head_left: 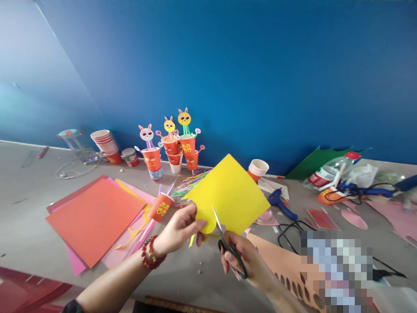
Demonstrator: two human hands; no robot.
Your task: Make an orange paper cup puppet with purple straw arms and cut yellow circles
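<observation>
A yellow paper sheet is held up over the table, with a round yellow piece at its lower left corner. My left hand pinches that round part between thumb and fingers. In my right hand are black-handled scissors, their blades beside the circle's right edge. Whether the circle is fully separate from the sheet I cannot tell. Left of the sheet, a red paper cup with straws lies tilted. Behind it stand several cup figures with round paper rabbit heads.
Coloured paper sheets are stacked at left. Paper cups stand near the wall. A blue glue gun with a black cord lies at right, near a plastic bottle. Orange paper with cut holes lies at front right.
</observation>
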